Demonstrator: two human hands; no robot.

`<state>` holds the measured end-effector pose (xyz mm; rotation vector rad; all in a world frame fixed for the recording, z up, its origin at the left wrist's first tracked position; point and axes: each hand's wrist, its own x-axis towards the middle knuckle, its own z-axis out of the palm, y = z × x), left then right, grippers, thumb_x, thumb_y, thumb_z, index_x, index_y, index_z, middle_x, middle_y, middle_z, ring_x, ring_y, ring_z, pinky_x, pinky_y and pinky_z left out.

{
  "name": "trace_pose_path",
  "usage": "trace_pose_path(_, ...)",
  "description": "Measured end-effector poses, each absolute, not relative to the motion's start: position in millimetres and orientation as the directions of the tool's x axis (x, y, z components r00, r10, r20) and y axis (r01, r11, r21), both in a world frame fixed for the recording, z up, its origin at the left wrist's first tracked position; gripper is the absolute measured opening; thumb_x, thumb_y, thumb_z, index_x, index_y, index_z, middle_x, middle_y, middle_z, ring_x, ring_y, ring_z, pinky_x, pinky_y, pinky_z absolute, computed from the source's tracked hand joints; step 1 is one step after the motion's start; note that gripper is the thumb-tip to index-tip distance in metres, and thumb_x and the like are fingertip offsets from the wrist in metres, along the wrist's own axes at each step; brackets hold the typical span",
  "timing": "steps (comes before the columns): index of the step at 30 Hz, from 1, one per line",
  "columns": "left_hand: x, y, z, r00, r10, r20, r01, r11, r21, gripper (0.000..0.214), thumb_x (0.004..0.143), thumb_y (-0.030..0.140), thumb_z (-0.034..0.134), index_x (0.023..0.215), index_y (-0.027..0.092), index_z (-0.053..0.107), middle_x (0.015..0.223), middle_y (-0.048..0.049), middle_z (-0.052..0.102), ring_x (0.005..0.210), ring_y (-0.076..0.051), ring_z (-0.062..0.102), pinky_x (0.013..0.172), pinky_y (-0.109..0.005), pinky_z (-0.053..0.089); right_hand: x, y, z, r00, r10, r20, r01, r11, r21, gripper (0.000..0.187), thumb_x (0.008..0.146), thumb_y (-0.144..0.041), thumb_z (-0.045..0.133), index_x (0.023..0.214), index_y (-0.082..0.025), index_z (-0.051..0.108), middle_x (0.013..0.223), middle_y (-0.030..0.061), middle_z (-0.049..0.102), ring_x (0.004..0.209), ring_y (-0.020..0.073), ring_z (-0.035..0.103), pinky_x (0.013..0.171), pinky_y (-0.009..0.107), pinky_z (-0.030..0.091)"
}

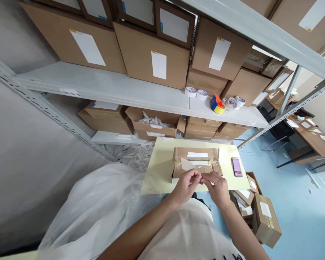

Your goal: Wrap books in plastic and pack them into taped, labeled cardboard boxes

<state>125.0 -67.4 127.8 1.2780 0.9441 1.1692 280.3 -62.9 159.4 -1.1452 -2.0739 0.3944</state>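
Lying in loose folds at the lower left, a sheet of translucent white plastic point(103, 209) reaches to the near left corner of the pale yellow bench point(158, 162). Behind it, many thin white strips point(137, 157) are heaped below a metal rack. On the rack's lower level stand a brown box point(105, 119) and, just right of it, an open box point(157, 131) with more white pieces inside; large labelled cartons line the shelf point(151, 88) above.

On the bench lies a taped carton point(197, 159) with white labels on its top. Over its near edge, the left hand point(188, 184) has its grip pinched on a white slip point(187, 165), which sticks up in front of the carton. The right hand point(215, 186) meets it fingertip to fingertip; whether its grip also has hold of the slip I cannot tell. On the shelf behind are two white tape rolls point(196, 93), an orange, yellow and blue tape dispenser point(217, 104) and clear rolls point(231, 103).

Right of the carton, a phone point(236, 167) lies on the bench, its screen blurred. Beyond, labelled boxes point(267, 220) are piled on the blue floor point(300, 202), and a brown bench point(312, 141) stands at the far right.
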Motion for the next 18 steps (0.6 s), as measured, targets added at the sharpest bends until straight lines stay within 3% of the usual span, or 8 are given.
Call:
trace_pose_path(8,122.4,-69.9,127.5,0.18,0.963,0.202,-0.003,-0.204,0.979,0.028,0.093,0.041,0.045,0.073,0.021,0.046,0.068,0.0014,0.051,0.063,-0.013,0.048,0.062,-0.026,0.041,275.1,-65.3,158.5,-0.253,0.94,0.231,0.494,0.331,-0.804,0.02,0.089,-0.036,0.06,0.083,-0.023,0.074,0.083,0.005,0.077,0.08,0.0219,0.073,0.075,0.033,0.058)
trace_pose_path(13,116.5,-64.8,116.2,0.155,0.984,0.089,-0.12,-0.07,0.99,0.034,0.09,0.051,0.047,0.072,0.023,0.04,0.061,0.0035,0.051,0.057,-0.012,0.051,0.057,-0.026,0.042,276.7,-54.4,142.3,-0.171,0.981,0.096,0.342,0.15,-0.928,0.034,0.085,-0.052,0.06,0.071,-0.021,0.062,0.068,0.0039,0.071,0.064,0.0193,0.068,0.061,0.031,0.056)
trace_pose_path(18,98.2,-54.2,110.0,0.092,0.989,-0.115,-0.237,0.134,0.962,0.041,0.084,0.06,0.05,0.071,0.024,0.036,0.045,0.0127,0.036,0.033,-0.006,0.035,0.04,-0.021,0.03,286.7,-45.2,134.0,-0.07,0.997,-0.03,0.188,-0.017,-0.982,0.043,0.082,-0.063,0.06,0.072,-0.022,0.053,0.049,-0.0033,0.059,0.044,0.0137,0.055,0.05,0.027,0.049)
